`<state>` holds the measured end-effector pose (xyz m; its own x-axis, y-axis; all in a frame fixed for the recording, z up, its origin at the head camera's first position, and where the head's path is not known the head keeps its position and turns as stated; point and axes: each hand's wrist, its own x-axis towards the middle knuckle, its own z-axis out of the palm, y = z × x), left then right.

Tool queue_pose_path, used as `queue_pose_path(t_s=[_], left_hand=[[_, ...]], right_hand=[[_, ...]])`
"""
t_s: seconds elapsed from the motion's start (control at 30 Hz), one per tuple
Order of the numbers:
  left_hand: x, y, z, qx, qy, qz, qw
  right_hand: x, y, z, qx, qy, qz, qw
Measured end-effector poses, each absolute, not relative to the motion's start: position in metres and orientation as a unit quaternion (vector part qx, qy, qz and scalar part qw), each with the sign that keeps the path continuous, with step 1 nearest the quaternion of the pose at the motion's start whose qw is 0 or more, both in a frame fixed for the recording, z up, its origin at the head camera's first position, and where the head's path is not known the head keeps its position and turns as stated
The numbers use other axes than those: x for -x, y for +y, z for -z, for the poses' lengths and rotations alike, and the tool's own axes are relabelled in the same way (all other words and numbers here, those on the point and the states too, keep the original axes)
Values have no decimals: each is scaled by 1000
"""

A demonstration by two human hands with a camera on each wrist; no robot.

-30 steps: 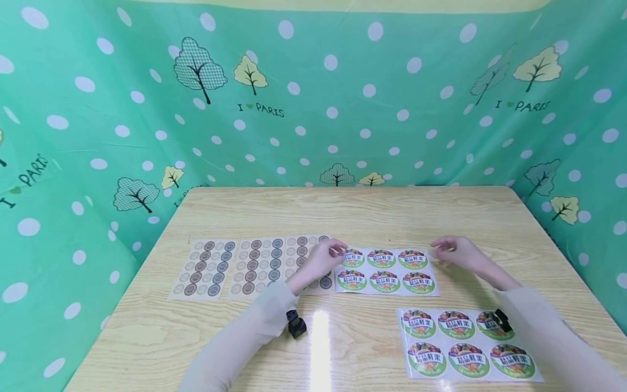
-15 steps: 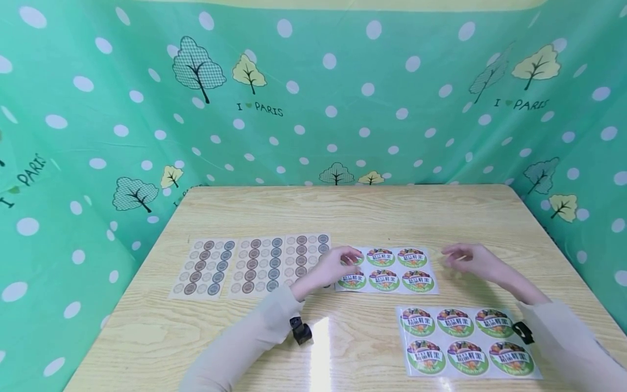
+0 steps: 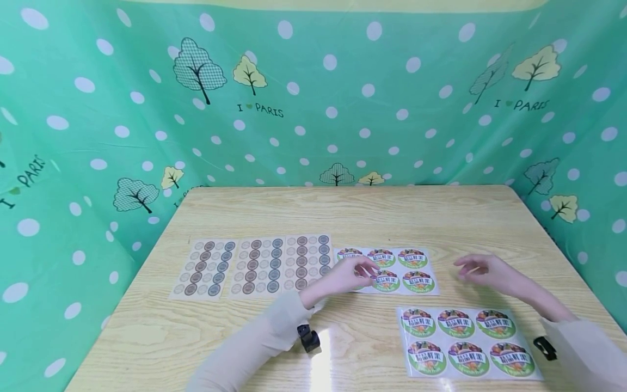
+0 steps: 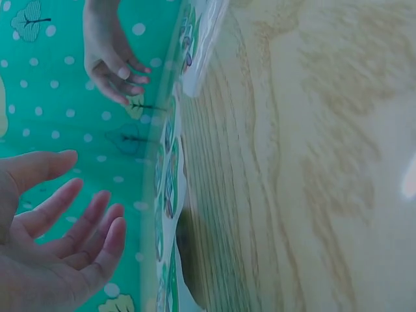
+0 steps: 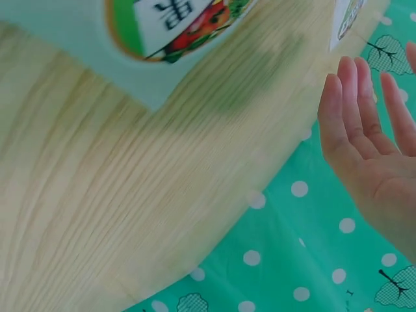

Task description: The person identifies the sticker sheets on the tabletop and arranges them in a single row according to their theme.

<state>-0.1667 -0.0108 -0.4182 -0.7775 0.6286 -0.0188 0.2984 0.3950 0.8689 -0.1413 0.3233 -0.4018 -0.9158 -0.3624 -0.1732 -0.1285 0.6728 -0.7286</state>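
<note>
My left hand [image 3: 351, 274] hovers over the left part of a white sticker sheet [image 3: 394, 276] with round fruit labels in two rows. Its fingers are loosely bent and hold nothing; the left wrist view shows the same left hand [image 4: 62, 234] with fingers spread. To the right of that sheet, my right hand [image 3: 490, 274] is in the air above the wood, relaxed and holding nothing. A second fruit sticker sheet [image 3: 442, 338] lies nearer the front, below and left of the right hand. In the right wrist view its corner [image 5: 153, 84] shows close to the camera.
Three beige sheets of small round stickers lie in a row at left: one outermost [image 3: 202, 270], one in the middle [image 3: 257, 269], one beside the fruit sheet [image 3: 307, 264]. The wooden table [image 3: 372, 218] meets a green dotted curtain [image 3: 303, 81] behind.
My left hand has moved rightward over the upper fruit sheet, from its left edge. My right hand has drawn away from that sheet's right edge, to the right and nearer. The sheets stay put.
</note>
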Motion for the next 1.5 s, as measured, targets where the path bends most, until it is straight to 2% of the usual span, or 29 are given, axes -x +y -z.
queue_pose_path(t_s=[0.87,1.07,1.5], left_hand=[[145,23,426,-335,811,-421,231],[142,28,427,-347,818,-399,227],[138,38,432,-332,832,-373,243]], right_hand=[[112,353,405,205,879,367,225],[109,358,407,208,869,380,239],[103,366,415,196,898,326,219]])
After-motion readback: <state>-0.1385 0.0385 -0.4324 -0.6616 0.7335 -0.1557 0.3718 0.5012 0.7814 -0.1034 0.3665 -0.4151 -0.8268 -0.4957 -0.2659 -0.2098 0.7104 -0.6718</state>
